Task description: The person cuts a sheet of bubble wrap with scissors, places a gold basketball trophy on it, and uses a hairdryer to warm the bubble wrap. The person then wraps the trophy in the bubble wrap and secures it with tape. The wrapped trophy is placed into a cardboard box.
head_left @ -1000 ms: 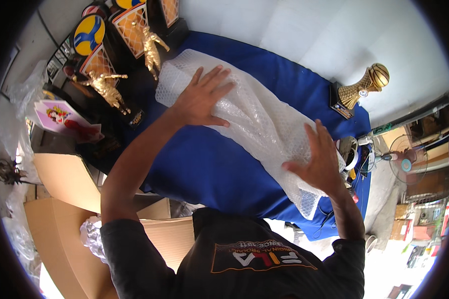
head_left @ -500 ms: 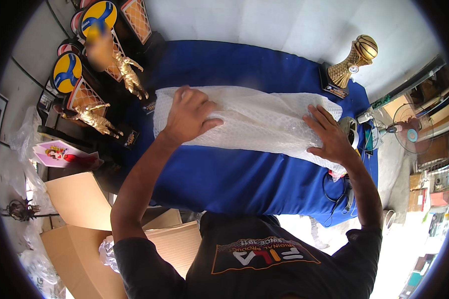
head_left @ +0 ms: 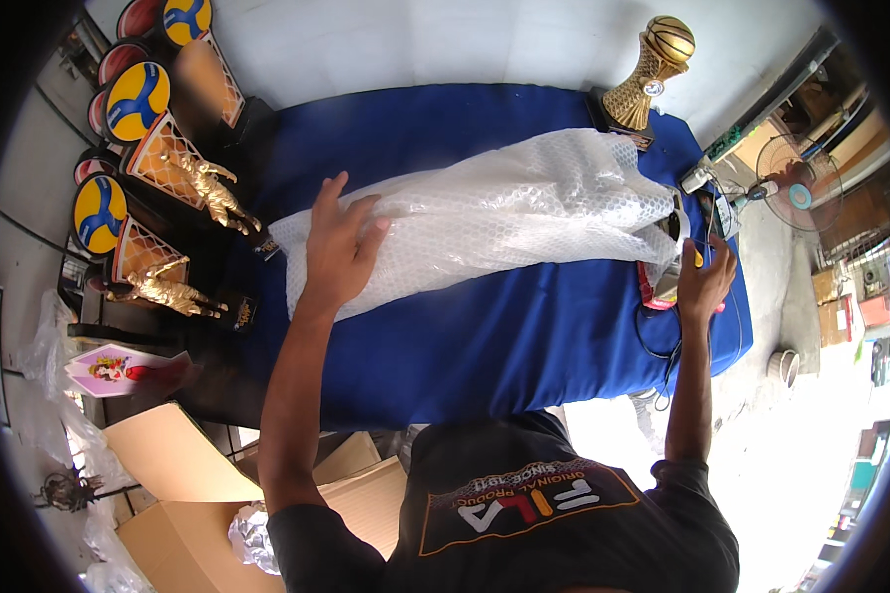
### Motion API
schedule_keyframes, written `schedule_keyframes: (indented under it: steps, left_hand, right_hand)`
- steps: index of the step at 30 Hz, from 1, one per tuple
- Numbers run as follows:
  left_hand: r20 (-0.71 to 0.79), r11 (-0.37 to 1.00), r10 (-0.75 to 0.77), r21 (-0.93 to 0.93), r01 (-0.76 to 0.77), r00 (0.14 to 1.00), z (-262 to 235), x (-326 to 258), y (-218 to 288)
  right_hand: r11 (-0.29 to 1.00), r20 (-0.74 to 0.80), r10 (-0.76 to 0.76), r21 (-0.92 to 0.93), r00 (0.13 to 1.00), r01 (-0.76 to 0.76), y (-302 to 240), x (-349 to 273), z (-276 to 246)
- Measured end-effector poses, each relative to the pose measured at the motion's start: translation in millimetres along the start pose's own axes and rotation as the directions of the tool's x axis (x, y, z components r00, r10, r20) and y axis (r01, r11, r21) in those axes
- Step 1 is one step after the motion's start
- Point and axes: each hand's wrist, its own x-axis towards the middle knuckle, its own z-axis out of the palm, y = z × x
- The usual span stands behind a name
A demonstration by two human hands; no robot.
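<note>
A long bundle of clear bubble wrap (head_left: 504, 203) lies slantwise over the blue cloth (head_left: 465, 351) on the table; what is inside, if anything, is hidden. At its left end is my left hand (head_left: 338, 252), fingers spread, on or just above the wrap. Off the bundle's right end, my right hand (head_left: 707, 285) has its fingers bent together among small items at the table edge. Something thin and partly yellow shows by those fingers, too small to name. Beside them stands a pale ring, possibly a tape roll (head_left: 681, 225), and a red item (head_left: 653, 287) lies nearby.
Gold figure trophies with ball discs (head_left: 138, 101) crowd the left side. A gold basketball trophy (head_left: 653, 84) stands at the back right. Open cardboard boxes (head_left: 183, 455) sit at the lower left. A fan (head_left: 799, 183) and cables are at the right.
My right hand has left the bubble wrap and moved right to the small items. The wrap now lies more slanted, its right end farther back. My left hand remains by its left end.
</note>
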Motion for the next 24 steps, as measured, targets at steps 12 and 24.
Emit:
schedule_keyframes:
  steps: [12, 24]
  left_hand:
    - [0.036, 0.998, 0.055, -0.03, -0.054, 0.998, -31.8, -16.6, 11.6]
    - [0.033, 0.998, 0.004, -0.062, -0.002, 0.999, -37.0, -19.2, -3.6]
  right_hand:
    - [0.571, 0.703, 0.422, 0.284, 0.572, -0.771, 47.4, -8.5, 5.4]
    - [-0.456, 0.682, 0.43, 0.729, 0.591, -0.51, 100.0, -127.2, 29.3]
